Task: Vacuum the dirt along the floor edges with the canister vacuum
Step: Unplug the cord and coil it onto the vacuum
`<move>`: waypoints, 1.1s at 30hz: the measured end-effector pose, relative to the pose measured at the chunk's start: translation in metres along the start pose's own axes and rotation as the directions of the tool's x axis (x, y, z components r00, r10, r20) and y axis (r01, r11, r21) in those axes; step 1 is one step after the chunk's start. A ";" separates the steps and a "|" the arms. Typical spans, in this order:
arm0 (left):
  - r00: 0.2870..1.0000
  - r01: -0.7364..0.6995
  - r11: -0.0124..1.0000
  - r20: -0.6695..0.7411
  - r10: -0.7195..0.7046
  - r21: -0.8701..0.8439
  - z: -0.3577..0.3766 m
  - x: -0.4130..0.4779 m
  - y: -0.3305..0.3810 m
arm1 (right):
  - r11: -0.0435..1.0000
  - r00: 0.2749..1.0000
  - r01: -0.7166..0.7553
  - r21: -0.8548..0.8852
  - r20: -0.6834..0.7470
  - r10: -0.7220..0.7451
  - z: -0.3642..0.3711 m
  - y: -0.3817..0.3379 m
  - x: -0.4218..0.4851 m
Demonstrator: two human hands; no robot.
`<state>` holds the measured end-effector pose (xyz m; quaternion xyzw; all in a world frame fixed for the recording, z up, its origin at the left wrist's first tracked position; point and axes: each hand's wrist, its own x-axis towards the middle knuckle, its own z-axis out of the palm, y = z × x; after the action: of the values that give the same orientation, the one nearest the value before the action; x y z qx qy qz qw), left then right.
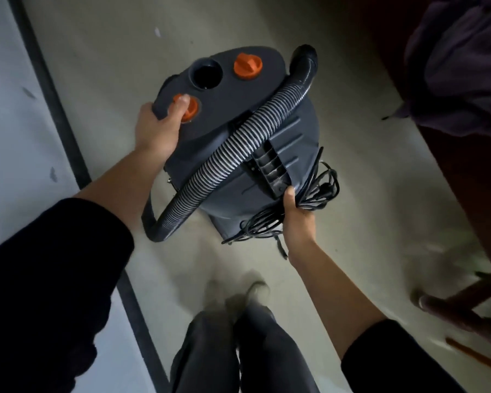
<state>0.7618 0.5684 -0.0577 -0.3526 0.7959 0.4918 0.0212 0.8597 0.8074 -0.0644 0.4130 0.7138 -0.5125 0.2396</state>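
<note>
two hands hold the vacuum (219,129) over the floor (111,66) by the wall: my left hand (156,129) grips its rim, my right hand (298,219) clamps the bundled cord (321,185) against it, likely to stop it trailing.

Dim, flat light is seen; the canister vacuum (224,117) is rendered sharp, the shoes (238,299) below it motion-blurred.

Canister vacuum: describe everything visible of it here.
Dark grey plastic canister vacuum, seen from above. Its top has an open round port and two orange knobs. A ribbed hose drapes across it. The left hand grips its top edge, thumb on one knob; the right hand holds the bundled cord at its side.
</note>
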 end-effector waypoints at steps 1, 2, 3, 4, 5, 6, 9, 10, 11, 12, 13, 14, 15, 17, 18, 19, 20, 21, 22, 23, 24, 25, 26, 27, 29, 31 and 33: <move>1.000 0.010 1.000 -0.016 -0.010 -0.005 -0.002 0.015 0.004 | 1.000 1.000 0.001 -0.006 0.007 -0.001 0.011 -0.011 0.003; 0.999 0.014 1.000 -0.032 -0.014 -0.007 -0.006 0.030 0.009 | 1.000 1.000 0.001 -0.015 0.014 -0.001 0.022 -0.024 0.005; 0.999 0.013 1.000 -0.047 -0.014 -0.014 -0.009 0.046 0.014 | 1.000 1.000 0.001 -0.018 0.019 0.000 0.033 -0.035 0.009; 0.998 0.015 1.000 -0.059 -0.016 -0.021 -0.012 0.062 0.019 | 1.000 1.000 0.002 -0.017 0.022 -0.002 0.044 -0.046 0.012; 0.998 0.021 1.000 -0.066 -0.023 -0.023 -0.017 0.078 0.024 | 1.000 1.000 0.008 -0.026 0.024 -0.007 0.056 -0.058 0.017; 0.997 0.029 1.000 -0.068 -0.030 -0.012 -0.022 0.094 0.030 | 0.999 1.000 0.010 -0.044 0.024 -0.009 0.067 -0.071 0.019; 0.997 0.048 0.999 -0.052 -0.049 -0.012 -0.037 0.145 0.047 | 0.999 0.999 0.027 -0.023 0.037 -0.026 0.104 -0.110 0.030; 0.996 0.064 0.998 -0.060 -0.065 -0.022 -0.044 0.163 0.053 | 1.000 0.999 0.022 -0.020 0.033 -0.022 0.117 -0.126 0.034; 0.995 0.075 0.997 -0.067 -0.077 -0.033 -0.049 0.181 0.057 | 1.000 0.999 0.021 -0.018 0.034 -0.021 0.129 -0.141 0.038; 0.994 0.081 0.996 -0.066 -0.084 -0.039 -0.055 0.198 0.062 | 1.000 0.999 0.024 -0.017 0.045 -0.023 0.141 -0.156 0.043; 0.994 0.089 0.995 -0.062 -0.091 -0.039 -0.060 0.214 0.068 | 0.999 0.998 0.031 -0.023 0.060 -0.029 0.153 -0.170 0.047; 0.994 0.091 0.995 -0.062 -0.092 -0.031 -0.066 0.230 0.075 | 0.999 0.997 0.041 -0.030 0.070 -0.039 0.164 -0.184 0.050; 0.994 0.089 0.996 -0.058 -0.091 -0.024 -0.072 0.246 0.080 | 0.998 0.995 0.056 -0.035 0.079 -0.053 0.175 -0.197 0.056; 0.995 0.092 0.996 -0.047 -0.093 -0.009 -0.083 0.278 0.090 | 0.996 0.992 0.077 -0.049 0.102 -0.072 0.197 -0.222 0.065; 0.995 0.091 0.996 -0.042 -0.091 -0.009 -0.087 0.292 0.095 | 0.995 0.991 0.081 -0.059 0.113 -0.074 0.207 -0.235 0.067; 0.995 0.088 0.996 -0.036 -0.089 -0.017 -0.090 0.308 0.100 | 0.994 0.990 0.086 -0.067 0.118 -0.078 0.216 -0.247 0.072; 0.996 0.084 0.996 -0.027 -0.084 -0.024 -0.091 0.323 0.105 | 0.993 0.990 0.090 -0.075 0.119 -0.081 0.224 -0.258 0.078; 0.997 0.078 0.997 -0.022 -0.079 -0.025 -0.093 0.338 0.112 | 0.993 0.989 0.092 -0.078 0.122 -0.082 0.232 -0.270 0.082; 0.997 0.079 0.997 -0.018 -0.079 -0.018 -0.093 0.351 0.119 | 0.993 0.989 0.092 -0.076 0.122 -0.082 0.239 -0.281 0.087; 0.996 0.086 0.996 -0.017 -0.086 -0.021 -0.093 0.365 0.125 | 0.993 0.989 0.096 -0.068 0.118 -0.087 0.247 -0.292 0.093; 0.995 0.094 0.995 -0.012 -0.094 -0.033 -0.093 0.381 0.131 | 0.994 0.990 0.093 -0.059 0.113 -0.086 0.255 -0.303 0.101; 0.995 0.102 0.994 -0.007 -0.102 -0.046 -0.093 0.396 0.138 | 0.995 0.991 0.084 -0.062 0.109 -0.077 0.262 -0.314 0.107; 0.994 0.108 0.993 -0.008 -0.108 -0.053 -0.092 0.410 0.146 | 0.994 0.992 0.080 -0.077 0.103 -0.072 0.269 -0.327 0.114; 0.993 0.114 0.992 -0.011 -0.115 -0.058 -0.092 0.425 0.152 | 0.993 0.992 0.086 -0.085 0.103 -0.077 0.275 -0.340 0.121; 0.992 0.127 0.990 -0.013 -0.128 -0.063 -0.089 0.457 0.167 | 0.992 0.990 0.099 -0.078 0.111 -0.090 0.286 -0.371 0.134; 0.991 0.131 0.989 -0.020 -0.132 -0.064 -0.087 0.483 0.182 | 0.990 0.991 0.109 -0.091 0.090 -0.101 0.296 -0.399 0.150; 0.989 0.128 0.989 -0.061 -0.132 -0.074 -0.086 0.512 0.195 | 0.988 0.990 0.127 -0.090 0.077 -0.120 0.309 -0.432 0.167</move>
<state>0.2909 0.2760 -0.0583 -0.4202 0.7537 0.5051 0.0148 0.3828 0.5199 -0.0733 0.3376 0.7526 -0.5062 0.2519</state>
